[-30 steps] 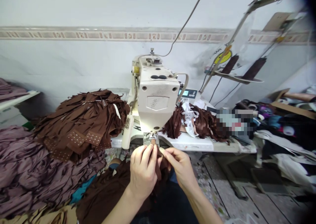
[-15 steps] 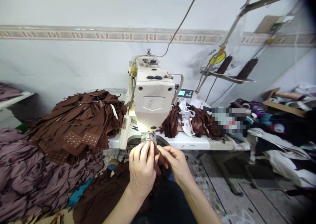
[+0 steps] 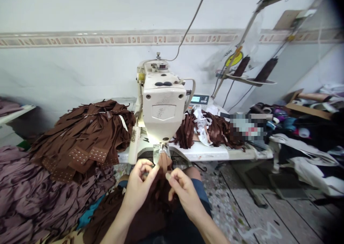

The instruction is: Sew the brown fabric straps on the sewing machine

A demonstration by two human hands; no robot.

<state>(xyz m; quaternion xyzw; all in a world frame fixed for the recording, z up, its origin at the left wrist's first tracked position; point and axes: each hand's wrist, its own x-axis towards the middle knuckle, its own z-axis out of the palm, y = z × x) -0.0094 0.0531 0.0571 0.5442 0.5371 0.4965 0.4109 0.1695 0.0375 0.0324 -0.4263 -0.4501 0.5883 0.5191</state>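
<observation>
Because the work is gathered directly below the sewing machine (image 3: 163,109), a brown fabric strip (image 3: 164,163) is seen rising between the two hands toward the presser foot (image 3: 160,152). Its long axis runs nearly straight forward from the lap to the foot. The upper end is brought up to the foot, but whether it is caught there cannot be told. The strip is placed between the hands and slightly ahead of them, with the left hand (image 3: 138,186) just to its left and the right hand (image 3: 184,192) just to its right. Neither hand is clearly nearer.

The left thumb and forefinger are curled into a small, loose ring, with the tips brought to the strip's left edge. The right thumb and forefinger are drawn close together at its right edge. Contact appears likely on both sides, but a firm pinch cannot be confirmed in either hand.

The strip is soft, matte and slightly folded, and it widens downward. Its lower part merges into a heap of dark brown fabric (image 3: 145,219) on the lap. A larger pile of brown strips (image 3: 80,136) is heaped to the left of the machine, and a mauve fabric pile (image 3: 34,193) lies below it.
</observation>
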